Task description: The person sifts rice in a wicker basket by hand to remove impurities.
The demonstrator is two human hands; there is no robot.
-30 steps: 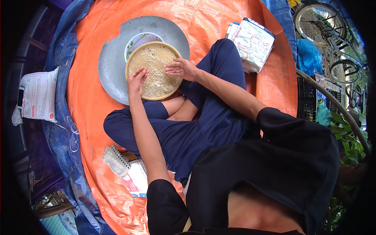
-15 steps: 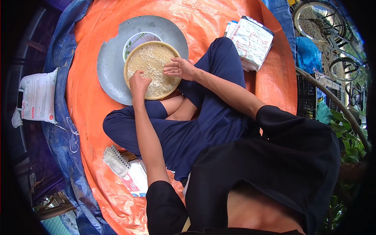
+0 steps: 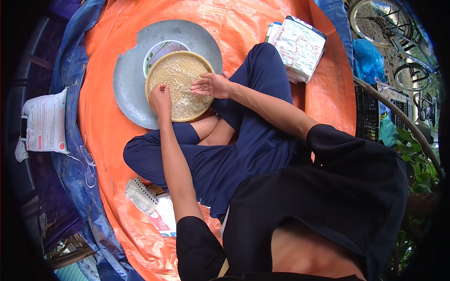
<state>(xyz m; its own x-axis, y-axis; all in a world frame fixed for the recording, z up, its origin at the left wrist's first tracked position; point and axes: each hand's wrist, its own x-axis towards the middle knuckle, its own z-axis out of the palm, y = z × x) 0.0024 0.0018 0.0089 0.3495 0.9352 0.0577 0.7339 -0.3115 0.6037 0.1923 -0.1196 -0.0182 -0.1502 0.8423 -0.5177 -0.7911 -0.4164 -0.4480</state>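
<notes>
Orange tarp (image 3: 262, 28) covers the ground, blue tarp (image 3: 70, 154) under it at the edges; the person sits cross-legged on it in dark blue trousers (image 3: 225, 154). In front of the knees is a big grey metal pan (image 3: 129, 93) with a chipped rim; inside it a patterned bowl (image 3: 161, 47) sits mostly hidden under a round woven sieve tray (image 3: 180, 84) full of pale grain (image 3: 176, 77). The tray lies on the pan, its near edge by the shin. Step in hand, as I read it: picking through the grain by hand. Left hand (image 3: 160, 97) is at the tray's near-left rim, fingers curled in as if pinching something; can't tell what, if anything, is in them. Right hand (image 3: 211, 85) rests over the right side of the grain, fingers loosely spread and released, holding nothing, tips touching the surface. Next move likely needs a light fingertip sweep that spreads the grain without pushing it over the low rim. Off to the sides: a printed white sack (image 3: 300, 47) by the right knee, another white bag (image 3: 44, 122) far left, a spiral notebook (image 3: 140, 194) near the left hip.
</notes>
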